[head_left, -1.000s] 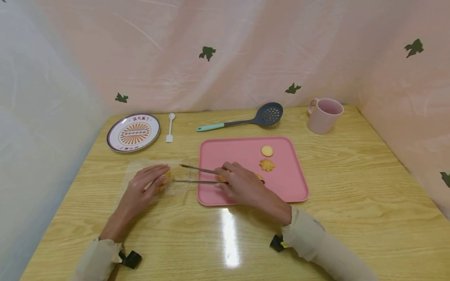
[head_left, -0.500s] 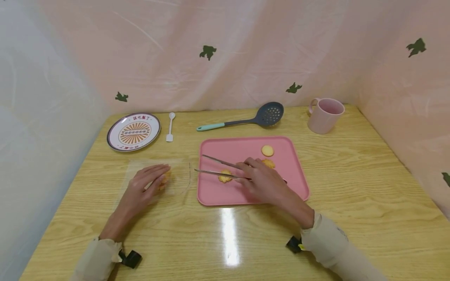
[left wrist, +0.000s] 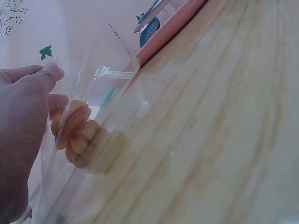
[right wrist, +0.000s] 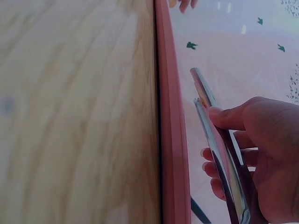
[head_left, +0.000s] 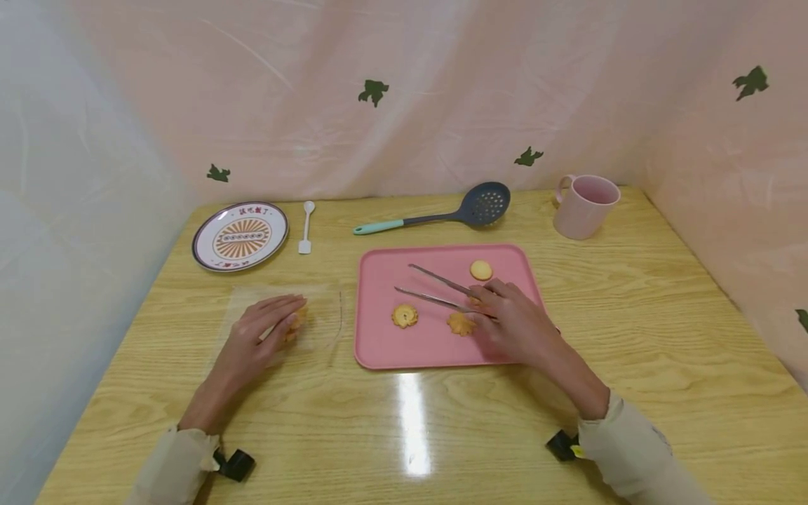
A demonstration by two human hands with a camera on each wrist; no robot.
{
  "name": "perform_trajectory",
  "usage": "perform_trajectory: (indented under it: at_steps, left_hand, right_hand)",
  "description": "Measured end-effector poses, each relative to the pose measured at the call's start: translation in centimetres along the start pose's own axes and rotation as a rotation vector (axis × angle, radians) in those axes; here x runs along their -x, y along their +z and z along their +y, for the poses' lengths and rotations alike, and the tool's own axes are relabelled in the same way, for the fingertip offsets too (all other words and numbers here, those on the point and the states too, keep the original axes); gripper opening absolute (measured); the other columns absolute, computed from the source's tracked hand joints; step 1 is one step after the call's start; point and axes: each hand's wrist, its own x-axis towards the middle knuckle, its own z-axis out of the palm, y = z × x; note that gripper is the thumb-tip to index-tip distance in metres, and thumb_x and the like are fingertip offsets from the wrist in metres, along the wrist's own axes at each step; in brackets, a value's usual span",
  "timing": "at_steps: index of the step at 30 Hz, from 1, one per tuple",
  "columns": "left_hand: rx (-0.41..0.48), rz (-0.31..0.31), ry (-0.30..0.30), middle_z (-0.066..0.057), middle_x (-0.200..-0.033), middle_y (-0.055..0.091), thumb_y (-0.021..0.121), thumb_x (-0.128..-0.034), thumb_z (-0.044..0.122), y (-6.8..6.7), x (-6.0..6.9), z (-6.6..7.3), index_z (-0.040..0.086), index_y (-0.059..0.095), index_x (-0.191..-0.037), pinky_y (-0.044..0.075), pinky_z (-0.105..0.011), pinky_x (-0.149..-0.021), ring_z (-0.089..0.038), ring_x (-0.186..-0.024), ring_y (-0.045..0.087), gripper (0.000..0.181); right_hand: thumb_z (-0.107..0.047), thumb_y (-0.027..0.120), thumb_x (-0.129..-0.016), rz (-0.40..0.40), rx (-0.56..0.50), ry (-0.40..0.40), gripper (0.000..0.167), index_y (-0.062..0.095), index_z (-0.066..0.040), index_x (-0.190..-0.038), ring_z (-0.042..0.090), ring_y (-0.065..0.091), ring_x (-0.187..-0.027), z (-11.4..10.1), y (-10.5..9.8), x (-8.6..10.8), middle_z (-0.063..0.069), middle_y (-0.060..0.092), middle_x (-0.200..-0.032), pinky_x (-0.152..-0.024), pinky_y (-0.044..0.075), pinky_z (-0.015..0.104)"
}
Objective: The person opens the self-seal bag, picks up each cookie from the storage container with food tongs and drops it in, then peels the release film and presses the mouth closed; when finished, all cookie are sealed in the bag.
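Note:
My right hand (head_left: 514,322) holds metal tongs (head_left: 435,300) over the pink tray (head_left: 385,351). The tongs' arms stand apart, their tips pointing left with nothing between them. Beneath lie two flower-shaped cookies (head_left: 405,315), the second cookie (head_left: 461,324) close to my fingers. A round cookie (head_left: 481,270) lies farther back, and another is mostly covered by my hand. Left of the tray, my left hand (head_left: 261,333) grips a clear plastic bag (head_left: 325,315) by its side. Several cookies (left wrist: 79,133) show inside it in the left wrist view; the bag's mouth stands raised toward the tray.
Along the table's back stand a patterned plate (head_left: 243,237), a small white spoon (head_left: 306,228), a slotted skimmer (head_left: 482,205) with a mint handle, and a pink mug (head_left: 583,207). A pink curtain (head_left: 442,91) hangs behind the table.
My right hand has drawn the tongs rightward from the bag's mouth to over the tray, uncovering the two flower-shaped cookies and covering another. My left hand has stayed still on the bag.

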Motion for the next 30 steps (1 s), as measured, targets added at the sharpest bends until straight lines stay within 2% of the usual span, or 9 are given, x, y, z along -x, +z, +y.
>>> perform_trajectory:
  at_steps: [6, 14, 18, 30]
  left_hand:
    - [-0.005, -0.006, -0.017, -0.014, -0.129, 0.07, 0.07, -0.0897, -0.012, 0.0, 0.0, 0.1, -0.001, 0.071, -0.128, 0.029, -0.019, -0.114, -0.037, -0.122, 0.062, 0.04]
    - [-0.004, 0.0, -0.001, -0.014, -0.128, 0.071, 0.071, -0.0876, -0.013, 0.0, 0.1, -0.1, -0.001, 0.071, -0.127, 0.029, -0.019, -0.115, -0.037, -0.121, 0.062, 0.042]
    - [0.001, 0.006, 0.019, -0.015, -0.128, 0.071, 0.071, -0.0861, -0.015, 0.0, 0.1, -0.2, -0.002, 0.071, -0.127, 0.029, -0.019, -0.115, -0.038, -0.121, 0.062, 0.043]
    - [0.005, 0.01, 0.021, -0.015, -0.128, 0.07, 0.071, -0.0852, -0.015, 0.0, 0.1, -0.1, -0.001, 0.071, -0.127, 0.029, -0.019, -0.115, -0.037, -0.121, 0.061, 0.044]
  right_hand:
    - [-0.012, 0.077, -0.095, -0.005, 0.004, 0.082, 0.043, 0.066, 0.002, -0.135, 0.027, 0.056, -0.089, 1.2, -1.1, 1.2, 0.014, 0.063, -0.111, -0.069, 0.051, 0.042]
    - [-0.008, 0.075, -0.094, 0.014, 0.015, 0.163, 0.045, 0.064, 0.004, -0.137, 0.037, 0.058, -0.1, 3.0, -2.3, 2.7, 0.021, 0.063, -0.115, -0.079, 0.053, 0.056]
    - [-0.009, 0.075, -0.094, 0.018, 0.028, 0.196, 0.046, 0.063, 0.005, -0.136, 0.04, 0.058, -0.101, 4.0, -2.8, 3.4, 0.023, 0.062, -0.116, -0.08, 0.052, 0.058]
    - [-0.009, 0.075, -0.093, 0.069, 0.07, 0.177, 0.044, 0.065, 0.008, -0.132, 0.04, 0.059, -0.094, 6.1, -3.5, 4.8, 0.022, 0.062, -0.107, -0.076, 0.051, 0.057]
